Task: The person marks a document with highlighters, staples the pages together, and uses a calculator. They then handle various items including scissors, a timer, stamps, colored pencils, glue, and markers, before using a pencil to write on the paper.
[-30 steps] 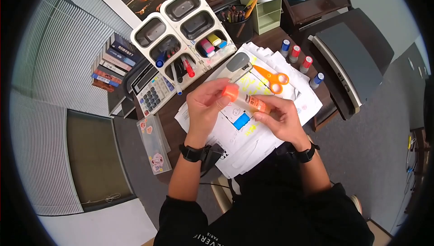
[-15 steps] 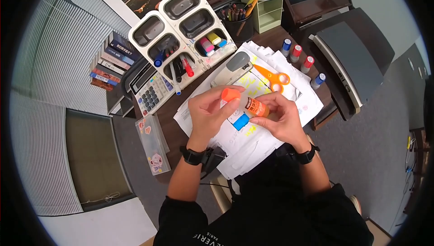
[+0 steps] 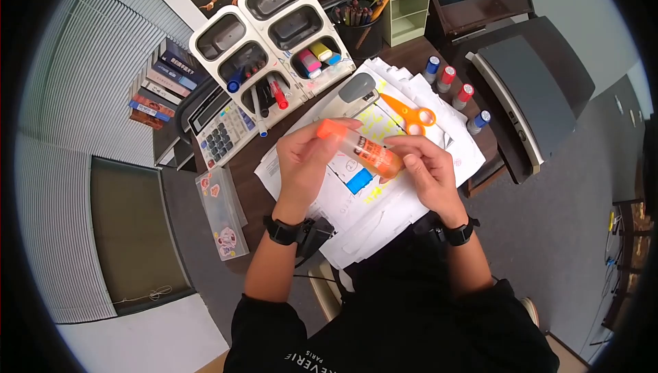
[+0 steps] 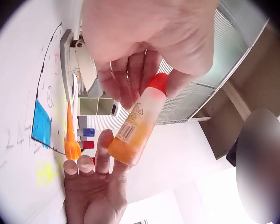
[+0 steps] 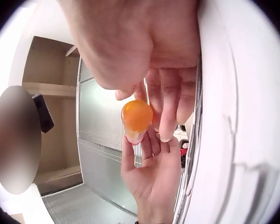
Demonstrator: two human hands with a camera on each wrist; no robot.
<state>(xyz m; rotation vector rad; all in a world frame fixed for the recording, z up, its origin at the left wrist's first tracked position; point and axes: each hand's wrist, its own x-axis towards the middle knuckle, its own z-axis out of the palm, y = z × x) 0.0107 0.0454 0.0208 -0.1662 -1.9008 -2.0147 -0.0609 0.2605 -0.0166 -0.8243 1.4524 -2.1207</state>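
A glue bottle (image 3: 368,153) with orange liquid and an orange-red cap (image 3: 331,130) is held tilted above the papers. My left hand (image 3: 301,167) pinches it at the cap between thumb and fingers; the left wrist view also shows the cap (image 4: 159,83) in that hand's grip. Beside the bottle's base is my right hand (image 3: 430,178), its fingers loosely bent and not wrapped round it. In the left wrist view one right fingertip lies against or very near the base; contact is unclear. The right wrist view shows the rounded orange base (image 5: 137,115) facing the right palm.
Papers (image 3: 384,212) carry a blue patch, orange scissors (image 3: 417,118) and a stapler (image 3: 353,95). Several blue- and red-capped bottles (image 3: 462,95) stand at the table's right. A white organizer (image 3: 264,23), calculator (image 3: 221,137), pen cup (image 3: 360,34) and clear case (image 3: 223,219) are around.
My right hand has let go of the bottle's lower part and moved slightly right. The bottle stays in my left hand, which has shifted a little left. The view has shifted slightly.
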